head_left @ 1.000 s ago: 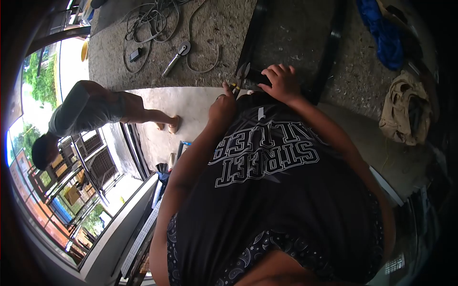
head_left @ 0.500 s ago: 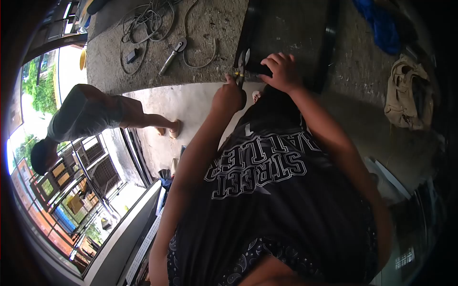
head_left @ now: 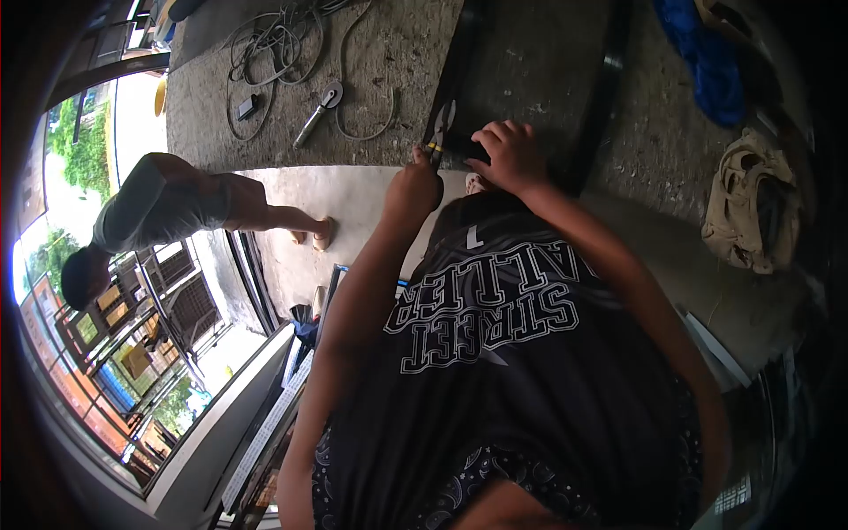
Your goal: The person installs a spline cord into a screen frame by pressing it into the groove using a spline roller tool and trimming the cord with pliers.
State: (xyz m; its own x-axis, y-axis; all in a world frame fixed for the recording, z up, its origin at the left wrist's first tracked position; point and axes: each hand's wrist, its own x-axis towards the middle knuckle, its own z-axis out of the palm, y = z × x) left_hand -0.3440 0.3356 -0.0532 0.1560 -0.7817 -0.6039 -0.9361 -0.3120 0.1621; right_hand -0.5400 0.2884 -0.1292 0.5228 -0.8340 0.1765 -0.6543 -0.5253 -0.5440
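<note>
While left hand (head_left: 413,189) grips metal pliers (head_left: 440,130) | right hand (head_left: 514,159) curled, hold unclear | rough, flecked tabletop (head_left: 411,62)

The left hand (head_left: 415,189) holds pliers (head_left: 440,132) at the counter's (head_left: 203,132) near edge; the right hand (head_left: 512,157) is just beside them — its contact unclear. A disc-ended tool (head_left: 316,117) and looped cable (head_left: 291,53) lie leftward — beyond, a person (head_left: 159,208) bends forward.

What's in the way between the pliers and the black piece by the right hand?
Nothing that I can see. The left hand holds the pliers close beside the black piece; the right hand is on its other side. It's too dark to tell whether they touch.
</note>
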